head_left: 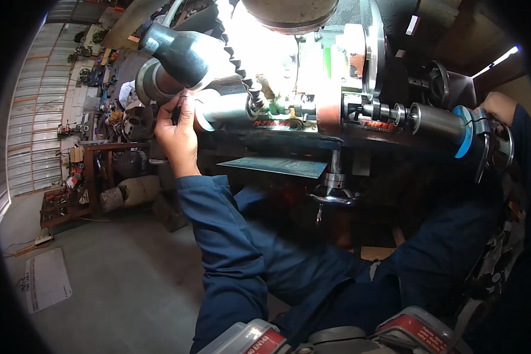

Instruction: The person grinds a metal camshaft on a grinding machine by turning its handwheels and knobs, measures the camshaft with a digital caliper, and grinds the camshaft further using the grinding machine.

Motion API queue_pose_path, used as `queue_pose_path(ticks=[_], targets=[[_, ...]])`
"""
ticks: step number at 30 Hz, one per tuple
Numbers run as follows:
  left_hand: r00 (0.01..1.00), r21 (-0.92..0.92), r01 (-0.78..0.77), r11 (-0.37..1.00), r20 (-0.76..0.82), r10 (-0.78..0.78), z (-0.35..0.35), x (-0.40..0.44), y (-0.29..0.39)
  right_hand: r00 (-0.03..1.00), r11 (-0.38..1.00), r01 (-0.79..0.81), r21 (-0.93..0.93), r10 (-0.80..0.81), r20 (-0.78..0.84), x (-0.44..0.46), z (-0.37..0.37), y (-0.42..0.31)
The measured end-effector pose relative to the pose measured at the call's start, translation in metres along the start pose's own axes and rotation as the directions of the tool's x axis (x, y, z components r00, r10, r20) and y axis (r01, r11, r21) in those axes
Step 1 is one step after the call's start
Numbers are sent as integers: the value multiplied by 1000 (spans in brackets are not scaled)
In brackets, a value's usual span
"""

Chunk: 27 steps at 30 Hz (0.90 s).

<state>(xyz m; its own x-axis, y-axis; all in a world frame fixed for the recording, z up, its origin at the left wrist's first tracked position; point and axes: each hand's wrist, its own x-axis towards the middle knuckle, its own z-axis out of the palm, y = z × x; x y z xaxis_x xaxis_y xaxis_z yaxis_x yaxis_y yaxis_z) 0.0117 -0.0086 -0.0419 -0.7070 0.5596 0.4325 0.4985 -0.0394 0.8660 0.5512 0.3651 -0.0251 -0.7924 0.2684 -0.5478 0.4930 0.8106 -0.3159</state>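
My left hand (180, 133) is raised at the left end of the machine, its thumb and fingers pinched together beside the pale round flange (206, 112) of a metal cylinder (233, 108). What lies between the fingertips is too small to make out. At the far right, my right hand (497, 109) is by a metal clamp (481, 125) and a handwheel (502, 147); its fingers are hidden. Next to that clamp a blue ring (464, 133) circles the end of a second metal cylinder (436, 123). A shaft with lobes (383, 111) runs between the cylinders.
A black lamp (185, 56) hangs just above my left hand, its glare washing out the machine's middle. Below the bed are a flat metal plate (277, 166) and a chrome handwheel (334, 194). A large wheel (373, 47) stands behind. Shelving with parts (88, 183) lines the left.
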Motion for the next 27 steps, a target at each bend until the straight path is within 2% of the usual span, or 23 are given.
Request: queue_pose_path(ticks=[1,3,4,6,7,9,10,12,14,17,19,20,22,24,27], targets=[[1000,-20,-4,1000,3,4,0,-1,0,998,998,60,0,-60,-9,10,10,19],[1000,8,-8,1000,8,8,1,-2,3,995,995,59,85,-66,77,19,15,34],[1000,53,-9,999,10,9,1,-4,6,985,986,-11,165,-18,174,22,4,15],[1000,91,-10,996,8,10,0,-4,8,945,938,-132,321,21,327,32,15,36],[1000,84,-10,996,5,10,0,-3,8,925,898,-180,402,15,380,48,49,96],[1000,59,-6,998,13,5,0,-3,6,908,911,-118,395,-62,415,52,60,120],[1000,43,-1,999,23,0,-1,-3,6,905,952,-3,305,-128,406,48,44,101],[999,47,-9,999,31,8,0,-3,7,917,972,104,212,-176,358,39,37,84],[999,91,-34,995,25,32,0,-3,8,982,987,97,124,-116,151,26,23,47],[999,-36,35,999,25,-34,0,-2,4,989,992,96,-76,-104,-103,8,19,33],[1000,11,10,1000,25,-10,-2,1,0,971,996,-74,47,82,-226,-3,14,11],[1000,33,-4,999,22,3,-2,2,-1,931,942,-222,250,281,-233,-8,10,-6],[1000,39,12,999,19,-13,1,3,3,827,850,-309,427,462,-320,-20,13,-28],[1000,70,10,998,20,-11,2,4,6,722,894,-237,380,424,-547,-25,27,-38],[1000,108,-7,994,21,5,4,4,8,566,947,-185,260,320,-760,-33,43,-43]])
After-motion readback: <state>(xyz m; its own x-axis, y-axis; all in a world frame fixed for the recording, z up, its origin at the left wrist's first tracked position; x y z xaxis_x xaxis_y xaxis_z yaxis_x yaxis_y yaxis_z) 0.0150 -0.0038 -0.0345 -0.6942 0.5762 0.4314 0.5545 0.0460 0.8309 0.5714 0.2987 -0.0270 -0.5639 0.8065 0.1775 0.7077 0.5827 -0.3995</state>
